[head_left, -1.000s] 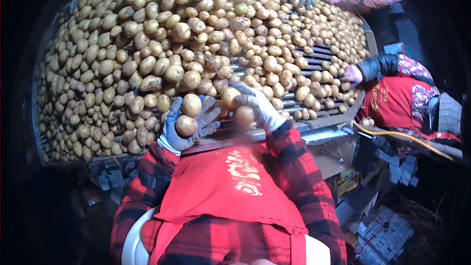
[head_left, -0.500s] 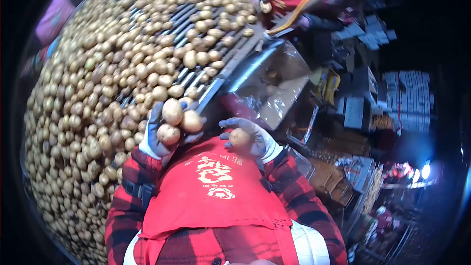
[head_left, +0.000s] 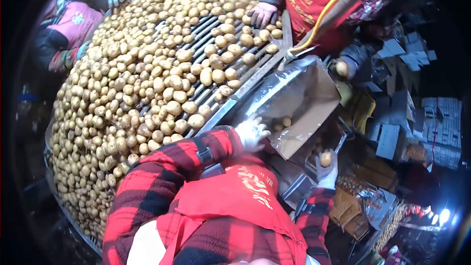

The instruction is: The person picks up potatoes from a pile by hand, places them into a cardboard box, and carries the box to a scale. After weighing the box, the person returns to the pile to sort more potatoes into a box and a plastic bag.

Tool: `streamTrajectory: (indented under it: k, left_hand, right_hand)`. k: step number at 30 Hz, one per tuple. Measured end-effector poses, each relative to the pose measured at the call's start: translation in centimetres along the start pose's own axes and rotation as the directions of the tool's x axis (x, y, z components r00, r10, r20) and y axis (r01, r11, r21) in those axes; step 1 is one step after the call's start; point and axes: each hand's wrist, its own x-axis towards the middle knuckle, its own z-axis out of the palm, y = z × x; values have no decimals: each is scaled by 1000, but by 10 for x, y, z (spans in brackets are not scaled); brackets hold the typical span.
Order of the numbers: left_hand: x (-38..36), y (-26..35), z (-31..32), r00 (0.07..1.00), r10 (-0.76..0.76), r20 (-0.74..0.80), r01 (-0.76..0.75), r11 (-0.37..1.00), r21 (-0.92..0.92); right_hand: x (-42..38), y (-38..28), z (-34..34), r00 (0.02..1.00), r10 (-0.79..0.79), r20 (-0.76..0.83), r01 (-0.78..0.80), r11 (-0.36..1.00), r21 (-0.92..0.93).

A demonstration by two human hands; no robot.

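Note:
My left hand (head_left: 252, 133), in a whitish glove, reaches over the near side of a cardboard box (head_left: 318, 105) lined with clear plastic. Its fingers are spread toward the box, and the palm faces away from me. A few potatoes (head_left: 286, 121) show inside the box, just beyond those fingertips. Farther right, my right hand (head_left: 327, 171), gloved in white and grey, is closed around one potato (head_left: 326, 158). Loose potatoes (head_left: 122, 98) cover the slatted sorting table (head_left: 203, 32) to my left.
A metal rail (head_left: 221, 113) edges the table beside the box. Across from me, a co-worker's pink-gloved hand (head_left: 263, 14) rests near the potatoes; their other hand holds a potato (head_left: 341, 68). Another person (head_left: 78, 22) stands at far left. Stacked cartons (head_left: 441, 122) are at right.
My left hand has swung right from the potato table to the box; the three potatoes it held no longer show in it. My right hand has moved right, still with one potato.

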Motion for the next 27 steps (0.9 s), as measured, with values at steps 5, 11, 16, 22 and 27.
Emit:
streamTrajectory:
  k: [5,11,16,22,27]
  left_hand:
    - [-12,-12,11,990,2,-142,-1,1000,3]
    - [-57,-17,-48,881,-46,-470,-103,953,-286]
    - [-148,-27,-71,819,-453,-352,212,809,-548]
    - [-185,-40,-70,801,-557,-218,218,611,-761]
    - [-194,-53,-63,834,-514,-200,243,668,-703]
  right_hand:
    - [6,58,96,978,-74,195,184,752,-633]
    - [39,85,100,967,-238,89,148,240,-959]
    - [-8,48,236,571,-386,725,779,-26,-627]
    - [-55,156,444,225,99,969,793,-597,-123]
    - [-40,150,474,271,77,959,850,-487,-201]
